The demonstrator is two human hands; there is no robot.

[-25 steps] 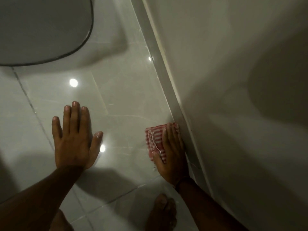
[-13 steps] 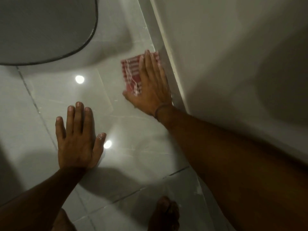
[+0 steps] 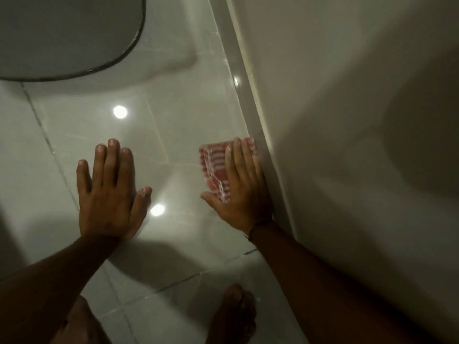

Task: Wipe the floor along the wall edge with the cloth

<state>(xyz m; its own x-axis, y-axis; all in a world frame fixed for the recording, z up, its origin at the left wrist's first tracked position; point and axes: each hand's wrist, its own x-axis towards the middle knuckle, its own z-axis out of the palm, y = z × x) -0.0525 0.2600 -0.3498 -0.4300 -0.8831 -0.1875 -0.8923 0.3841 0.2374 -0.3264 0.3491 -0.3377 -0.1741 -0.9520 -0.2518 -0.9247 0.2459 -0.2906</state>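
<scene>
The floor (image 3: 188, 125) is glossy pale grey tile with thin grout lines, and it mirrors two round ceiling lights as bright spots. Along its right side runs a grey skirting strip (image 3: 250, 115), above which a plain off-white wall (image 3: 335, 108) fills the right half of the view, crossed by soft shadows. At the top left lies a dark grey rounded mat (image 3: 62, 33) with a black edge; nothing sits between it and the hands. The red-and-white striped cloth (image 3: 214, 167) lies flat on the tile right against the skirting. The right hand (image 3: 242, 187) rests on it with fingers straight and together, palm down, pressing rather than gripping, its outer edge touching the skirting; a thin band circles the wrist. The left hand (image 3: 110, 192) is spread flat on bare tile well to the left of the cloth, holding nothing. At the bottom edge a bare foot (image 3: 236, 316) stands on the tile near the wall, dim in shadow.
</scene>
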